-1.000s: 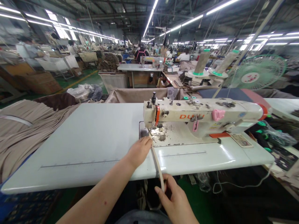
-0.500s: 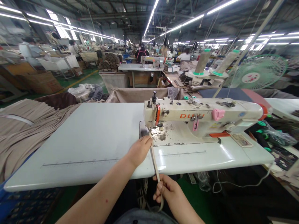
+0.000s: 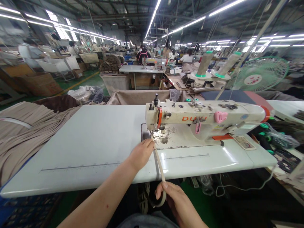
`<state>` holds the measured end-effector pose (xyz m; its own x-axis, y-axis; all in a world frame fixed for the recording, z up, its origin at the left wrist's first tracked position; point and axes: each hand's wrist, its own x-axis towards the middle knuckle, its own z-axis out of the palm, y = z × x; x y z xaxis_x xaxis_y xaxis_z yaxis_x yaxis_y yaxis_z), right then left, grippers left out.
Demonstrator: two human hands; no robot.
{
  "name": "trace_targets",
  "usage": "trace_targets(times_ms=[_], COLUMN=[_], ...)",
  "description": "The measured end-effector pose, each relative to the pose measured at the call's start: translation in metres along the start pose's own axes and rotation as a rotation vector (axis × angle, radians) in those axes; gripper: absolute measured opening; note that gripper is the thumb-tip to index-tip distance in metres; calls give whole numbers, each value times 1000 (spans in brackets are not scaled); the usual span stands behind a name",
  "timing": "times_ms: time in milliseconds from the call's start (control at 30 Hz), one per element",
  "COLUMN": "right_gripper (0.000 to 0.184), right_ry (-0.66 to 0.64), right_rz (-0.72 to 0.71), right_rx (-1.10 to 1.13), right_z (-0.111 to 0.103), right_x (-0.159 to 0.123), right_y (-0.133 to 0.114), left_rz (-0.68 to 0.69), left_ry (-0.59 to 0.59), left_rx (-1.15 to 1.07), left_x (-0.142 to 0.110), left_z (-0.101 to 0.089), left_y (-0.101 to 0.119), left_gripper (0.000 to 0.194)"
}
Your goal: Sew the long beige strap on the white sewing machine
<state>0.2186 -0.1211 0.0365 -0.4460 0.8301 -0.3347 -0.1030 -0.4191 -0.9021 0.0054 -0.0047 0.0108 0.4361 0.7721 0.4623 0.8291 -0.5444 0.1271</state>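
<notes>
A cream sewing machine [image 3: 204, 122] with orange lettering stands on a white table [image 3: 90, 142]. A narrow beige strap [image 3: 159, 164] runs from under its presser foot toward me, over the table's front edge. My left hand [image 3: 140, 154] rests on the table, fingertips pinching the strap just before the needle. My right hand [image 3: 174, 199] is below the table edge, fingers closed on the strap, which curls in a loop beneath it.
A heap of beige fabric strips [image 3: 21, 133] lies at the table's left end. Two thread cones [image 3: 205, 63] and a green fan [image 3: 260, 74] stand behind the machine. Cloth bins, other sewing tables and seated workers [image 3: 143, 54] fill the hall beyond.
My right hand has shifted its hold along the strap below the table edge, and the strap now loops under it. My left hand has stayed at the needle.
</notes>
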Motion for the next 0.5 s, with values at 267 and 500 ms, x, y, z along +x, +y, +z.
trace_targets(times_ms=[267, 500], right_gripper=[56, 51], right_ry=[-124, -207], right_rz=[-11, -125], right_rx=[-77, -223], right_z=[-4, -6], right_x=[-9, -17], right_y=[0, -3], left_rz=[28, 54], left_ry=[2, -17], left_rx=[54, 83], left_x=[0, -2], left_z=[-4, -2], left_y=[3, 2], left_gripper=[16, 17])
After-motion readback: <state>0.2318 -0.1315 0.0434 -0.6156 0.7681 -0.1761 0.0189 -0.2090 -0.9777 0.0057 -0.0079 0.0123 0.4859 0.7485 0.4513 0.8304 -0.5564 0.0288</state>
